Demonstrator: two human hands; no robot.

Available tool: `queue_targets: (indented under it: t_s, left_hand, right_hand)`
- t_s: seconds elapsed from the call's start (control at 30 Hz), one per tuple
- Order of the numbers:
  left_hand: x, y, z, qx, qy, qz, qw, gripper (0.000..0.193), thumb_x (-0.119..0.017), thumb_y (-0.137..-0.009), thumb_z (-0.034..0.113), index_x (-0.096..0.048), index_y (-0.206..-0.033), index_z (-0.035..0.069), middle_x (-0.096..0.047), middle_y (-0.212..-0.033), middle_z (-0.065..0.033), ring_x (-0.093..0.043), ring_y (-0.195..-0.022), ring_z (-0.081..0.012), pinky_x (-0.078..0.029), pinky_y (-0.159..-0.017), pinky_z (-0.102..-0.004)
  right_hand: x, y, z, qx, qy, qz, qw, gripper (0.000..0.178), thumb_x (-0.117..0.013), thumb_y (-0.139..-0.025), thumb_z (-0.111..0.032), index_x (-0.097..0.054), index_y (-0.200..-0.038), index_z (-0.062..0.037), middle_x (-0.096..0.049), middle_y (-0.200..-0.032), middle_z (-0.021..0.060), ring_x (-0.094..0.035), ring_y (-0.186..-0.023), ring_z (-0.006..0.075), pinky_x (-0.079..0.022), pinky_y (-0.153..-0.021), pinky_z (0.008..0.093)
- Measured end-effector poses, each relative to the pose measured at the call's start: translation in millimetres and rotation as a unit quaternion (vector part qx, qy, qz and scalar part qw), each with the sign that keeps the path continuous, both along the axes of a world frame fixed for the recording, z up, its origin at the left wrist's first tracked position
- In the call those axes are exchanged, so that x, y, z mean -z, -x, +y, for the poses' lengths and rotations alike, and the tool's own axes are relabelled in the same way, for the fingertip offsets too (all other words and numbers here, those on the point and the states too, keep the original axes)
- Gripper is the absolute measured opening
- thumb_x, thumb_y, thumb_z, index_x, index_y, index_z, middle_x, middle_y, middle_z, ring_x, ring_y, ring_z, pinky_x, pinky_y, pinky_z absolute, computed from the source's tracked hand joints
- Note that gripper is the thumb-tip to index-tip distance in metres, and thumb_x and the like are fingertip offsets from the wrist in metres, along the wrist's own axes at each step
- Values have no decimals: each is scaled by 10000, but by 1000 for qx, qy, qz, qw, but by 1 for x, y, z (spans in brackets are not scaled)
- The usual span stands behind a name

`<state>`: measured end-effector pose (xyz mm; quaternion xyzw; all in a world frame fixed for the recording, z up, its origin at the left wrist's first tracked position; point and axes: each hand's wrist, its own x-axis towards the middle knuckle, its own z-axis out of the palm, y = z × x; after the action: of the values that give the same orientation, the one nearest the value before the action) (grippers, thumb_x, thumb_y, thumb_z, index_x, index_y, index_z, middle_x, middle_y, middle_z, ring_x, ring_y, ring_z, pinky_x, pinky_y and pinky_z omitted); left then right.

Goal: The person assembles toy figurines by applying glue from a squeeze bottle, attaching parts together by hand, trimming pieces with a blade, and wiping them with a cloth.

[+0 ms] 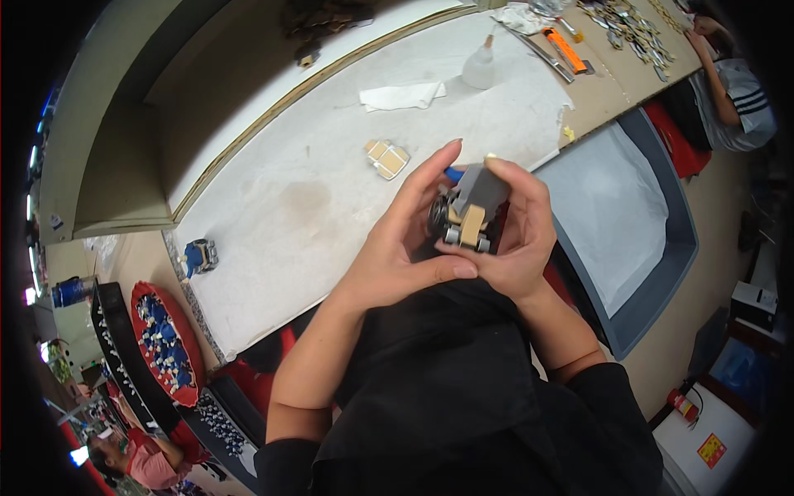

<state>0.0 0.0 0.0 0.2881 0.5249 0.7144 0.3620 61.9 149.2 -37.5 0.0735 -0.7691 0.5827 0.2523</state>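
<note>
Between my two hands, over the near edge of the white-covered table (273, 256), is a small wheeled model (480, 194) in grey and tan. It has a black wheel on its left side and a bit of blue at the top. My left hand (393, 244) is closed around its left side, the thumb across the bottom and the index finger raised. My right hand (529, 219) wraps its right side, with fingertips on the upper edge. The fingers hide part of the model. Just beyond my left hand lies a flat tan and white piece (387, 159).
A blue and grey model (198, 257) stands at the table's left end, near a red basket (197, 364) of blue-and-white parts. Farther back are a squeeze bottle (478, 68), white paper (403, 96) and an orange cutter (564, 51). A grey tray (657, 289) sits right; co-workers sit nearby.
</note>
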Motion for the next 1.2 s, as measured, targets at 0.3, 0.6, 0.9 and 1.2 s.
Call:
queue_targets:
  t_s: [0.3, 0.6, 0.9, 1.2]
  left_hand:
    - [8, -25, -38, -87, -43, 28, 995, 735, -702, -696, 72, -323, -1323, 17, -361, -1347, -117, -349, -1242, -221, -282, -1011, -334]
    - [7, -26, -66, -29, 99, 173, 980, 679, -751, -612, 98, -477, -1234, 84, -524, -1224, -52, -527, -1084, -208, -418, -897, -320]
    - [38, -55, -91, 41, 52, -32, 997, 762, -799, -576, 140, -448, -1238, -2, -496, -1215, -111, -493, -1099, -203, -381, -924, -316]
    - [72, -85, -106, 71, 41, -73, 994, 680, -699, -725, 129, -362, -1310, 42, -459, -1261, -100, -457, -1143, -202, -371, -934, -312]
  right_hand:
    - [-7, -2, -34, -129, 98, 32, 986, 726, -769, -615, -94, -362, -1213, -28, -406, -1254, 166, -385, -1191, 265, -342, -964, 364]
    - [-28, 3, -10, -309, 240, -367, 844, 417, -710, -673, -32, -490, -1027, -44, -549, -941, 31, -533, -861, 92, -414, -750, 234]
    - [-30, -7, -30, -371, 149, -552, 732, 276, -745, -681, -90, -501, -804, -50, -535, -758, -2, -516, -689, 57, -420, -602, 202]
    - [-10, -27, -42, -370, 129, -600, 698, 318, -758, -679, -162, -469, -765, -61, -543, -732, 23, -521, -643, 76, -426, -485, 214]
